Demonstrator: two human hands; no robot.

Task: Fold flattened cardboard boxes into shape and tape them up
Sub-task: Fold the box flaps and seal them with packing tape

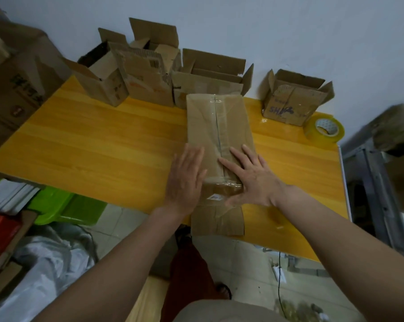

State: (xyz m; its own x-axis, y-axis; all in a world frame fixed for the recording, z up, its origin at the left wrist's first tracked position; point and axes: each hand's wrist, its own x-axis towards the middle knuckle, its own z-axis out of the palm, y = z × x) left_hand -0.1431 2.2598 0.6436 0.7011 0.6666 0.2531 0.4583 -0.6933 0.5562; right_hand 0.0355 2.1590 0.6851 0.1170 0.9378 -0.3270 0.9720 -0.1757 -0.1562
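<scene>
A long brown cardboard box (216, 126) stands on the yellow wooden table (103, 145), its closed flaps facing up with clear tape along the centre seam and over the near end. My left hand (184, 180) lies flat with straight fingers against the box's near left edge. My right hand (249, 177) presses flat on the taped seam at the near end, fingers spread and thumb over the front face. A roll of yellowish tape (324, 130) sits on the table at the right, away from both hands.
Several open formed boxes (147, 77) stand along the table's far edge by the wall, one more (294, 98) at the right. Large cartons (17, 84) are stacked at the left. A green bin (64, 205) and white bags lie on the floor at the left. A metal shelf (377, 182) stands at the right.
</scene>
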